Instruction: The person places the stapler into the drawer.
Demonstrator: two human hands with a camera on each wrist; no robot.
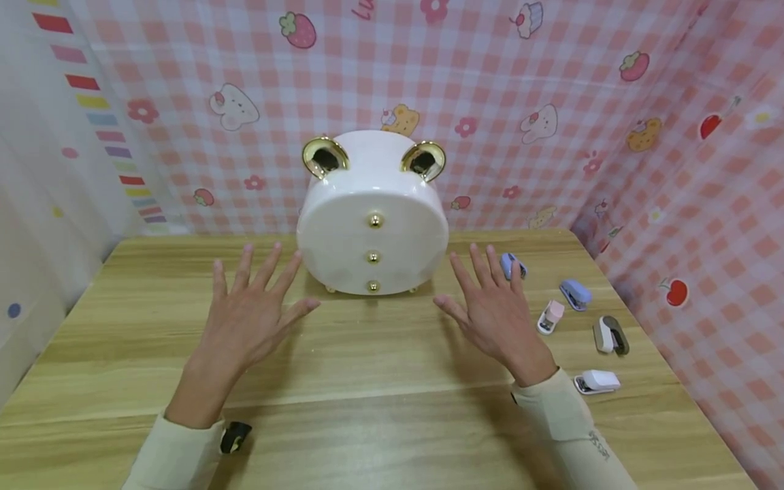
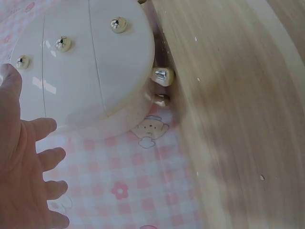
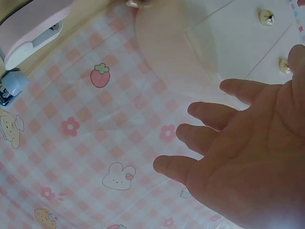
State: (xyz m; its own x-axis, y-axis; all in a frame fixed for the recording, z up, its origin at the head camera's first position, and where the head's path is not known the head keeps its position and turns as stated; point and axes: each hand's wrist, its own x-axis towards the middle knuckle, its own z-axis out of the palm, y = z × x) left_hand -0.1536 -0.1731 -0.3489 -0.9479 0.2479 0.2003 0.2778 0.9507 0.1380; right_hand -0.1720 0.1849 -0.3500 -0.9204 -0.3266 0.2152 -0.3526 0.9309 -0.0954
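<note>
A white rounded drawer box (image 1: 343, 238) with gold ears and three gold knobs (image 1: 373, 257) stands at the back middle of the table. In the left wrist view, seams divide the front of the box (image 2: 71, 90) into three drawers, all closed. My left hand (image 1: 248, 323) is held with fingers spread, left of the box and in front of it. On the other side, my right hand (image 1: 496, 316) also has its fingers spread and holds nothing. The right wrist view shows that palm (image 3: 248, 138) beside the box.
Several small staplers are scattered on the right of the wooden table (image 1: 367, 408): a blue one (image 1: 513, 266) behind the right fingers, a periwinkle one (image 1: 576, 295), a pink one (image 1: 550, 317), a grey-and-white one (image 1: 610, 335) and a white one (image 1: 597, 382). Checked cloth (image 1: 202, 136) hangs behind.
</note>
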